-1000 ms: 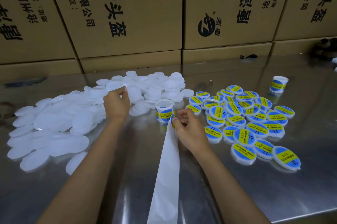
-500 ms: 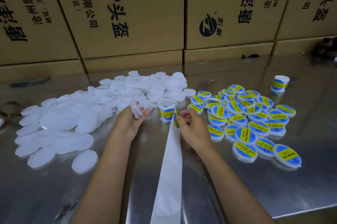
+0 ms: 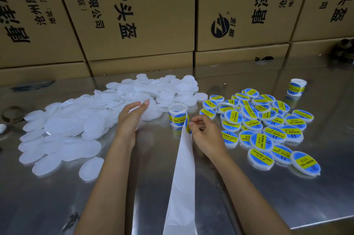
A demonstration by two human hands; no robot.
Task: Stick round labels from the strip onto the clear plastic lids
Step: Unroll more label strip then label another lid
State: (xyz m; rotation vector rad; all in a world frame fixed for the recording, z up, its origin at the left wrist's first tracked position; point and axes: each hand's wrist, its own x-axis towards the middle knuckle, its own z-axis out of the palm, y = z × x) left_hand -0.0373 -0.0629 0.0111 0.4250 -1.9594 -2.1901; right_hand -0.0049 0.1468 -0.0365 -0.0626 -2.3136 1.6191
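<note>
A roll of blue-and-yellow round labels (image 3: 177, 116) stands upright mid-table, and its white backing strip (image 3: 181, 187) trails toward me. My right hand (image 3: 207, 134) pinches a label (image 3: 188, 126) at the strip's edge just below the roll. To the roll's left, my left hand (image 3: 131, 118) holds one clear plastic lid (image 3: 152, 115) between thumb and fingers. A big heap of bare clear lids (image 3: 76, 125) spreads across the left of the table. Labelled lids (image 3: 268, 129) lie piled on the right.
A second label roll (image 3: 297, 87) stands at the back right. Stacked cardboard boxes (image 3: 138, 16) wall off the far side of the shiny metal table (image 3: 249, 196). A dark ring (image 3: 11, 114) lies at the left edge, and a dark object (image 3: 343, 51) at the far right.
My left hand took a lid from the heap and brought it toward the label roll. My right hand stayed at the strip, working at the label's edge.
</note>
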